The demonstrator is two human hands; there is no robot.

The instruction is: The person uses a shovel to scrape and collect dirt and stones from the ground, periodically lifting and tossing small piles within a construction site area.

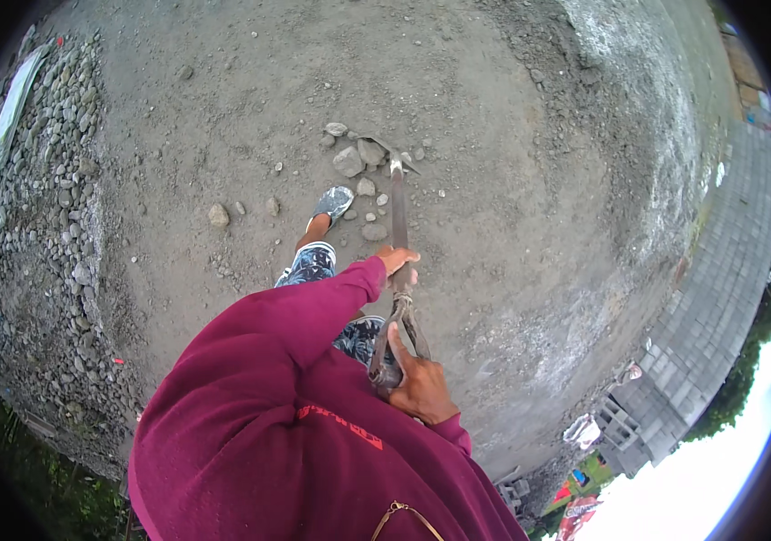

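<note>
A shovel (399, 212) with a worn shaft and a split, triangular handle end stretches away from my body. My left hand (396, 260) is wrapped round the middle of its shaft. At the handle end, my right hand (423, 388) grips the crosspiece, with the index finger lying along the side. The metal blade, partly hidden, rests low at the ground beside a cluster of grey stones. A larger stone (348, 162) sits left of the blade, and another stone (371, 151) is against or on it; I cannot tell which. Several smaller stones lie along the shaft's left side.
My shoe (335, 202) stands just left of the stones on grey, gritty ground (494, 234). A bank of gravel (52, 243) runs along the left, with a pale plastic sheet (16, 108) on it. Stacked grey blocks (719, 270) line the right, near a white sack (582, 431).
</note>
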